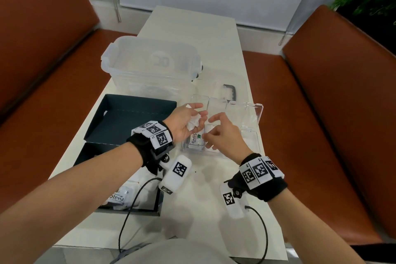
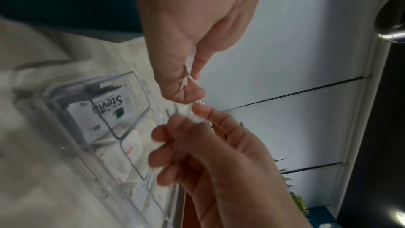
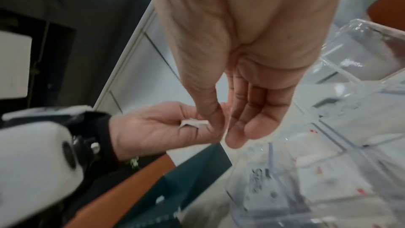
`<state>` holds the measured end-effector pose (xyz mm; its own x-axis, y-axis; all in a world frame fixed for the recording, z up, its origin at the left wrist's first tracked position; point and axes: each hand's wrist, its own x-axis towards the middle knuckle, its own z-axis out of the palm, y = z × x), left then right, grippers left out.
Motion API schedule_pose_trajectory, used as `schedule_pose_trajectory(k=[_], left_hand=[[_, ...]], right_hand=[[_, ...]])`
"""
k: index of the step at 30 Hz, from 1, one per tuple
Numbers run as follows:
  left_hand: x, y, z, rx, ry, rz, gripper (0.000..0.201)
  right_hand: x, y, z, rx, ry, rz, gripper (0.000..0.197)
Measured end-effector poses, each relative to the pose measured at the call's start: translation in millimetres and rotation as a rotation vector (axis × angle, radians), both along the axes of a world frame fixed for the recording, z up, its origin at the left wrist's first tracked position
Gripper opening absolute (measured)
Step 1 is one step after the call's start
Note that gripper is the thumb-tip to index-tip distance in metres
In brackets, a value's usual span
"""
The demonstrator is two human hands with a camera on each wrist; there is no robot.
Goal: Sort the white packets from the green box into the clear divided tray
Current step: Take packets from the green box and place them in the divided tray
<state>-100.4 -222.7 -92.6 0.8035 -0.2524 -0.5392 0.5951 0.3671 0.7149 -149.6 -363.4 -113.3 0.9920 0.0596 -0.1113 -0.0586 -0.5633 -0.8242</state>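
My left hand [image 1: 198, 117] is turned palm up over the clear divided tray [image 1: 256, 113] and holds crumpled white packets [image 1: 194, 123] in its curled fingers. My right hand [image 1: 209, 128] meets it from the right. In the left wrist view its thumb and index finger pinch the lower end of a thin white packet [image 2: 194, 116], while the left thumb and finger pinch the upper end. A "Stevia" packet [image 1: 195, 138] lies in the tray's near-left compartment. The dark green box [image 1: 120, 201] under my left forearm holds more packets [image 1: 117, 196].
The green box's lid [image 1: 128, 118] lies open behind it. A large clear storage tub [image 1: 150, 64] stands at the back of the white table [image 1: 203, 28], with a clear lid and grey handle [image 1: 231, 90] to its right. Orange benches flank the table.
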Motion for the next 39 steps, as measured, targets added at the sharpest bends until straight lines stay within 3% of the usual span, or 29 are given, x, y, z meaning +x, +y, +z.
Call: schedule_pose_trajectory(k=[2,5,8,11,13,17,23,26,30,35,39], left_hand=[[-1,6,-2,0.039,-0.01,0.005,0.023],[-5,15,-4,0.058,0.0,0.002,0.02],[-10,21,-5,0.063,0.001,0.002,0.018],[-16,24,-5,0.054,0.009,0.001,0.017],[-20,25,-5,0.06,0.008,-0.007,0.017],[-27,25,-5,0.068,-0.005,-0.021,0.017],[-33,24,-3,0.064,-0.026,-0.038,0.016],[-35,24,-2,0.063,-0.034,-0.043,0.017],[-37,23,-1,0.065,-0.039,-0.036,0.017],[-41,18,1,0.057,-0.035,-0.047,0.017],[-40,15,5,0.063,-0.033,-0.056,0.018]], right_hand=[[-4,2,-11,-0.054,0.026,0.107,0.019],[-11,16,-27,-0.218,0.069,0.429,0.012],[-13,33,-45,-0.469,-0.014,0.628,0.028],[-15,43,-59,-0.606,-0.079,0.72,0.049],[-17,45,-67,-0.651,-0.105,0.733,0.05],[-21,44,-72,-0.632,0.008,0.627,0.027],[-33,36,-62,-0.717,0.122,0.58,0.021],[-32,17,-33,-0.519,0.08,0.488,0.019],[-11,-24,23,-0.192,-0.003,0.129,0.019],[20,-69,34,-0.297,-0.045,-0.071,0.015],[32,-71,10,-0.456,0.022,-0.03,0.015]])
